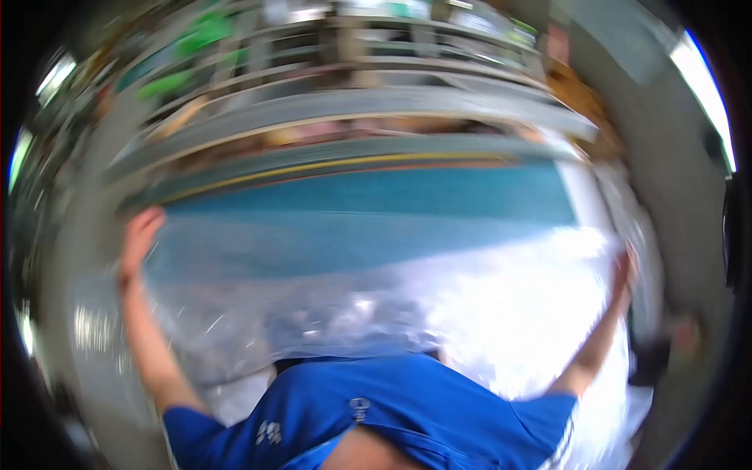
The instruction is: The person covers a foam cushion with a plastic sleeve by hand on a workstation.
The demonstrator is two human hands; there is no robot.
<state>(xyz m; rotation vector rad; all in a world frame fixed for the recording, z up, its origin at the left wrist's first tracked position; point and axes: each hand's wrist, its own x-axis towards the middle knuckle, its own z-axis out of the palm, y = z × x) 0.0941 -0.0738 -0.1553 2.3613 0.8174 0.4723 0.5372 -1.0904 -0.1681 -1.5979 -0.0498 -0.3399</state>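
A large sheet of clear plastic film (352, 258) spreads between my arms, over a teal work surface (376, 190) and down in front of my body. At its far left corner, my left hand (141, 244) is closed on the film, fingers bent inward. On the far right, my right hand (625, 270) looks closed at the film's other side, its fingers partly smeared by motion. Both arms are stretched wide apart. Strong glare whitens the right part of the film.
Beyond the work surface runs a long ledge with a yellow strip (313, 168). Behind it stand grey shelves (376, 102) holding blurred items, some of them green (205, 35). Grey floor (666, 141) shows at the right. The whole view is motion-blurred.
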